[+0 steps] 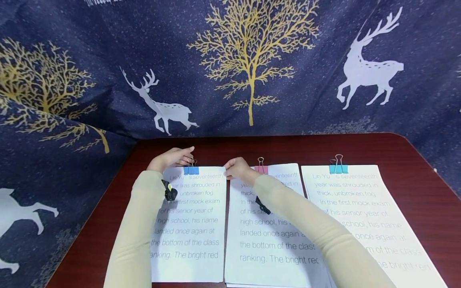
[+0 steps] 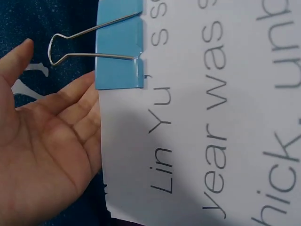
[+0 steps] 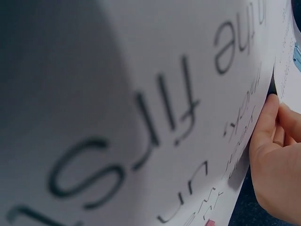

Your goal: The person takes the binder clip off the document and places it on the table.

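A printed paper stack (image 1: 194, 224) with a blue binder clip (image 1: 191, 170) at its top edge lies on the left. My left hand (image 1: 174, 157) is at that edge beside the clip, its thumb raised. In the left wrist view the palm (image 2: 49, 155) faces up, the fingers reach behind the paper, and the wire handles of the blue clip (image 2: 117, 70) point toward the thumb. My right hand (image 1: 237, 168) is at the left stack's top right corner, fingers bent and seemingly pinching it. The right wrist view shows its fingertips (image 3: 269, 110) at the paper edge.
A middle paper stack (image 1: 266, 248) with a pink binder clip (image 1: 261, 169) lies under my right forearm. To the right lies another stack (image 1: 356, 200) with a teal clip (image 1: 338, 169). All rest on a dark red table (image 1: 216, 148) before a blue patterned cloth (image 1: 288, 112).
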The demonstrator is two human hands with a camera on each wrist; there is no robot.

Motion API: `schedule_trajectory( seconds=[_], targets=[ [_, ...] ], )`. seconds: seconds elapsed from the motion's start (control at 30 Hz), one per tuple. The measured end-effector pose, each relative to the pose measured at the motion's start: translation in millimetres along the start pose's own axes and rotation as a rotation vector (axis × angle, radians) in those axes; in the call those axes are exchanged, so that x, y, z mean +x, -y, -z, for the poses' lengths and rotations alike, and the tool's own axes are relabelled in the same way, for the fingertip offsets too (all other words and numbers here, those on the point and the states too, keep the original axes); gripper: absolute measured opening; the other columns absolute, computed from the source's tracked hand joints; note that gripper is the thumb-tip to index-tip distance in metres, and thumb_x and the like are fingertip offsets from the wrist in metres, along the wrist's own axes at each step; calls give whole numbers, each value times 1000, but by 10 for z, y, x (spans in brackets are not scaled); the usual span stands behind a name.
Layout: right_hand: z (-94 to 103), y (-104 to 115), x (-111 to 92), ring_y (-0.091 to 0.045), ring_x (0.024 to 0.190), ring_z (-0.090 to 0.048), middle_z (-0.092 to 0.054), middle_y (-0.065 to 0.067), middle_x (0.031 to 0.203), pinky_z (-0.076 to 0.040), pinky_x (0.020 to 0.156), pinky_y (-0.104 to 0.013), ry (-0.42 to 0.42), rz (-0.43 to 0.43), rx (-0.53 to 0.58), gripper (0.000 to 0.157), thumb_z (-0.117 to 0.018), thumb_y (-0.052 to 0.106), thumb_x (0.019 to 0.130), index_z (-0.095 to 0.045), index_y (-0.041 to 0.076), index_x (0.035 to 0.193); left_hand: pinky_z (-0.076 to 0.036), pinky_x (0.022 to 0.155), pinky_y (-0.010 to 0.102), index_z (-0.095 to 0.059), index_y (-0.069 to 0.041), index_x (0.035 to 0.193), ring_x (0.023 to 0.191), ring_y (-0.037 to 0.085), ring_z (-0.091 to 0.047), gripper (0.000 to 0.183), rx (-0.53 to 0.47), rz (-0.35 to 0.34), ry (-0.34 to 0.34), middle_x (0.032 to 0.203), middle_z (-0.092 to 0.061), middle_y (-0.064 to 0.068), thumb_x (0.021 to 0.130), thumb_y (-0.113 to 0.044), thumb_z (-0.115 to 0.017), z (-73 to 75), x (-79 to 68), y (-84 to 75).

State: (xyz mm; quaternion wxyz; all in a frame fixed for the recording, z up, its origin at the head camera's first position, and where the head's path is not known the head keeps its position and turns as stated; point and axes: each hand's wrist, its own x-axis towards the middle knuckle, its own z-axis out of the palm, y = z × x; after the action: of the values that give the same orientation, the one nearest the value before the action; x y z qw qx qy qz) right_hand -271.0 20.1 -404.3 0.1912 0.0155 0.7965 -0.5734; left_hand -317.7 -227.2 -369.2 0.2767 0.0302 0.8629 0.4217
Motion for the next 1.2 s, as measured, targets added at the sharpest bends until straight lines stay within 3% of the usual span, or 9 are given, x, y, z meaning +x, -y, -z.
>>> schedule_trajectory(
  seconds=[0.13,0.27,0.43,0.73,1.03,1.2],
  targets=[
    [-3,-11,19,-17,78,-63,-62,-16,98,-58,79,-28,0,-12,8,19,-62,-9,84,-64,-7,102,-33,113,43,-36,4,142,131,34,-44,71,-16,-17,55,140,-47,24,98,-50,-43,47,-32,3],
    [-6,-34,28,-16,75,-61,-62,-16,99,-57,78,-27,10,-23,-3,18,-62,-7,85,-64,-7,102,-32,113,41,-33,9,142,131,31,-45,62,-91,-54,139,142,-45,24,99,-31,-52,101,-43,41],
    [-18,-43,43,-14,72,-60,-63,-16,97,-58,74,-25,31,-26,-4,17,-63,-8,84,-64,-7,101,-36,109,36,-32,13,140,118,15,-55,54,-165,-70,208,142,-43,26,96,-9,-54,176,-55,113],
    [13,-36,50,-16,74,-62,-64,-17,99,-58,75,-26,21,-30,-3,17,-63,-8,84,-65,-6,101,-38,108,34,-39,11,138,111,9,-59,51,-166,-76,234,138,-49,23,95,-9,-57,198,-5,146],
    [18,-36,57,-19,79,-64,-63,-17,99,-58,75,-25,18,-20,-15,16,-63,-7,85,-65,-5,101,-48,96,22,-41,14,134,103,7,-62,46,-228,-81,269,123,-63,10,95,-5,-56,207,50,197],
    [13,-44,58,-18,76,-63,-63,-16,96,-58,73,-24,16,-15,-7,16,-63,-8,84,-65,-6,100,-48,95,20,-44,12,133,103,7,-63,46,-182,-111,263,117,-66,5,95,-9,-58,219,72,210]
  ],
)
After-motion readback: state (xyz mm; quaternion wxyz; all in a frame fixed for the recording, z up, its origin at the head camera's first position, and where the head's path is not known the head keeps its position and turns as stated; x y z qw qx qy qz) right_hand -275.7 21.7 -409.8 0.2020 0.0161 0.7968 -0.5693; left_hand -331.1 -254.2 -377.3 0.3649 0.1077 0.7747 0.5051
